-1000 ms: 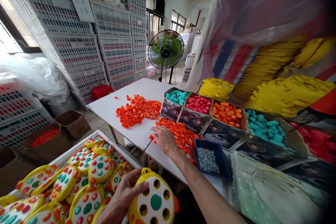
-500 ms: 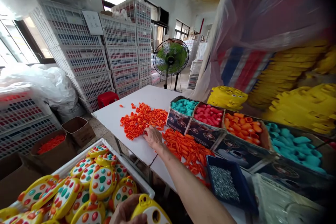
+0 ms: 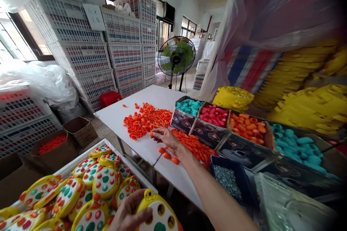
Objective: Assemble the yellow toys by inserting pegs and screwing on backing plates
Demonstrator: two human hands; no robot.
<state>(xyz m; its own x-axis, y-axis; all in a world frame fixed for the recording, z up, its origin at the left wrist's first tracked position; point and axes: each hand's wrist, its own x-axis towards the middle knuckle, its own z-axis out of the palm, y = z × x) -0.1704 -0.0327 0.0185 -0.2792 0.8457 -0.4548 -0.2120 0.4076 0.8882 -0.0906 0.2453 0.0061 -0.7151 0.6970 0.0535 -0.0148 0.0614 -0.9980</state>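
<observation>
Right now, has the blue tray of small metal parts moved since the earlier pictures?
No. Judged against the printed boxes, the blue tray keeps its place beside them, next to the orange pile; only the view has shifted.

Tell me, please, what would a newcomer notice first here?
Probably the loose orange pieces heaped on the white table, beside the reaching right hand. Next, the yellow toys with coloured dots, piled in a white crate at lower left. Behind the table stands a green fan.
</observation>
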